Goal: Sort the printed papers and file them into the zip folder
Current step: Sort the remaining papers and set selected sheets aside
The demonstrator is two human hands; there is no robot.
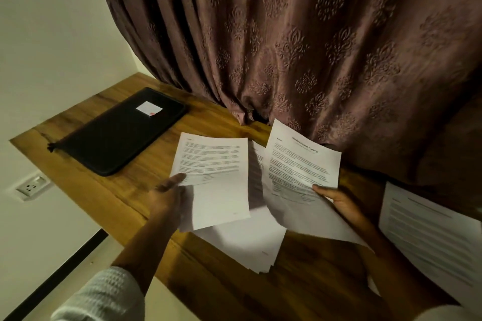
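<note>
The person wore a white garment of knitted, waffle-textured fabric, its small raised squares plain on the left sleeve (104,294) at the near left. That sleeve's cuff ended well short of the wrist, gathered in soft folds, leaving the forearm bare as far as the left hand (169,198). Of the right sleeve (448,314) only a pale edge showed at the near right corner, too little to tell its texture; the forearm beyond it was bare up to the right hand (341,202).
</note>
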